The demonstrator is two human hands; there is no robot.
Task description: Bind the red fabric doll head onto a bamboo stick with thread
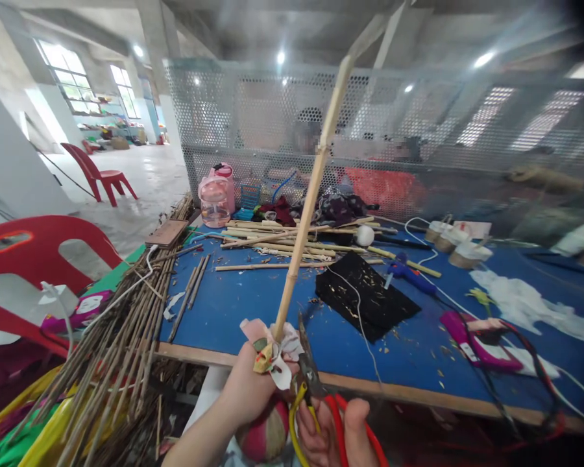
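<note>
A long bamboo stick rises at a slant from my left hand, whose fingers are wrapped round its lower end together with crumpled cloth scraps. Just right of it, my right hand holds pliers with red and yellow handles, fingers curled about the grips. The dark jaws point up beside the cloth. Below the two hands sits a round pink and beige bundle, partly hidden.
Bamboo sticks lie across the blue table. A black cloth and a blue glue gun are on the right. Bundled thin sticks and a red chair stand left. Behind is a perforated metal screen.
</note>
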